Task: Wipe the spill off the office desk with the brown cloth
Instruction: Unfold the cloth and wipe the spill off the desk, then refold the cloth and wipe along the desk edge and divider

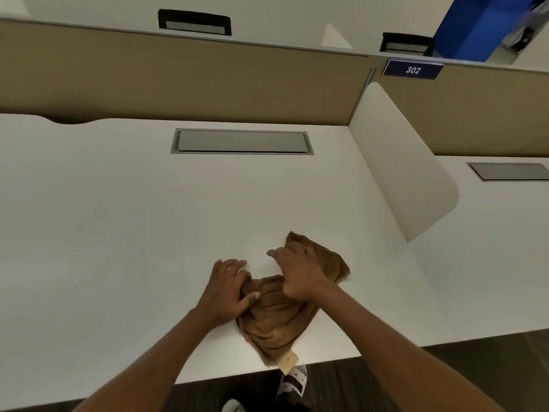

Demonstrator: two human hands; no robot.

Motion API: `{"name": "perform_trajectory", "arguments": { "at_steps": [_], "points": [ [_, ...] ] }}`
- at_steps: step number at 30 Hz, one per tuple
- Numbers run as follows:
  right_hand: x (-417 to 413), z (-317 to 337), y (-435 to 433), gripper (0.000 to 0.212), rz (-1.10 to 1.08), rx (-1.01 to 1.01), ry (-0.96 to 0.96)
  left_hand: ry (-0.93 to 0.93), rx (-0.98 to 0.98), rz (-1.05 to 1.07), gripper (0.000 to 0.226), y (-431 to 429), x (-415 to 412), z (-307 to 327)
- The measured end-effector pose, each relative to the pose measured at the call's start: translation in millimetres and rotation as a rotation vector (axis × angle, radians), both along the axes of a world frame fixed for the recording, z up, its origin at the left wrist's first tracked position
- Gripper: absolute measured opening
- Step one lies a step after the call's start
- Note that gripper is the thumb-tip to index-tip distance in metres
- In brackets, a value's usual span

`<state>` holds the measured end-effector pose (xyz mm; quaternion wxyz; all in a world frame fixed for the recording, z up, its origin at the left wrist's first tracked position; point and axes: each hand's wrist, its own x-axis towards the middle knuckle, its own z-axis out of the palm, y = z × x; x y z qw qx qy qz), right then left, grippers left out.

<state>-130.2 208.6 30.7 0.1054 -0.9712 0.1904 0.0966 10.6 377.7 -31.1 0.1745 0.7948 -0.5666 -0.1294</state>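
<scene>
The white office desk (pixel 118 233) has a grey cable hatch (pixel 242 141) set flush into its far side, lid closed, so what is inside cannot be seen. Behind it stands a tan partition panel (pixel 178 75), and at the panel's right end there is a blue number plate (pixel 413 69) reading 302. A white side divider (pixel 404 173) with a rounded corner separates this desk from the neighbouring desk (pixel 490 248), which has its own closed hatch (pixel 509 171). A blurred blue object (pixel 475 28) fills the top right corner. Below the near desk edge, a white and dark shoe (pixel 292 382) shows on the dark floor (pixel 445 367).

The brown cloth (pixel 276 322) lies bunched on the desk near its front edge, right of centre; its pale label (pixel 289 358) hangs just over the edge. The left hand (pixel 227 289) rests flat at the cloth's left side, fingers spread on the bare desk and thumb laid on the fabric. The right hand (pixel 300 273) sits on top of the cloth with bent fingers, folds gathered beneath its palm, while a flap of cloth spreads out beyond it toward the divider
</scene>
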Motion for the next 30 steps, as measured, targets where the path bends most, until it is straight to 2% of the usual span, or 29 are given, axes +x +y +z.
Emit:
{"name": "perform_trajectory", "arguments": {
  "at_steps": [4,7,9,11,16,19,21,25,28,30],
  "points": [
    [1,7,-30,0.065,0.124,-0.077,0.208,-0.031,0.013,0.031,0.054,-14,0,7],
    [0,14,-35,0.045,0.185,-0.221,0.199,-0.021,0.070,0.019,0.048,-21,-4,15],
    [-5,16,-39,0.029,0.148,-0.270,0.188,0.016,0.104,0.025,0.040,-24,-11,21],
    [-13,18,-43,0.023,0.083,-0.292,0.181,0.071,0.118,0.050,0.034,-25,-17,25],
    [-57,39,-34,0.015,-0.051,-0.305,-0.022,0.277,0.072,0.080,0.025,-20,-20,33],
    [-102,59,-10,0.036,-0.162,-0.308,-0.172,0.381,0.074,0.020,0.023,-20,-31,59],
    [-134,73,6,0.043,-0.261,-0.291,-0.190,0.383,0.061,-0.071,0.016,-18,-47,83],
    [-198,107,34,0.025,-0.430,-0.212,-0.244,0.354,0.000,-0.258,0.008,-3,-85,130],
    [-229,123,58,0.030,-0.498,0.007,-0.299,0.371,-0.026,-0.329,0.010,13,-103,151],
    [-237,124,71,0.026,-0.578,0.176,-0.259,0.414,-0.028,-0.344,0.013,21,-109,156]
  ]
}}
